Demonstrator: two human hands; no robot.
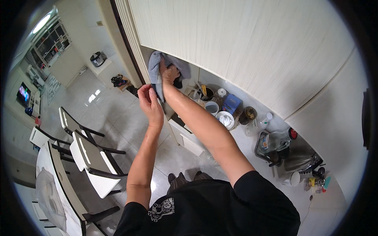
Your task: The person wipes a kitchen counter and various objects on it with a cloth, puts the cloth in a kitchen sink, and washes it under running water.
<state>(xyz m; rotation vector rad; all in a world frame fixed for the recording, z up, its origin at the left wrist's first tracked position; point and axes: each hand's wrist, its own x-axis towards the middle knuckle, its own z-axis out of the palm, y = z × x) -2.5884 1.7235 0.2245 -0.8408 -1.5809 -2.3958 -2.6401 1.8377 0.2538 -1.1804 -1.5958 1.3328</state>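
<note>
A grey towel (154, 65) hangs in the recess below the white cabinet at upper centre. My right hand (169, 73) reaches into its folds and grips it; part of the fingers is hidden by cloth. My left hand (151, 103) is just below and to the left, its fingers curled beside the towel's dark lower edge. Whether those fingers pinch the cloth cannot be made out.
Under the wall cabinet (236, 38), the counter holds a white cup (212, 108), a blue box (231, 103), several jars and a black tray (261, 147). Chairs (94, 165) and a table (72, 203) with a mesh food cover (50, 197) stand at left.
</note>
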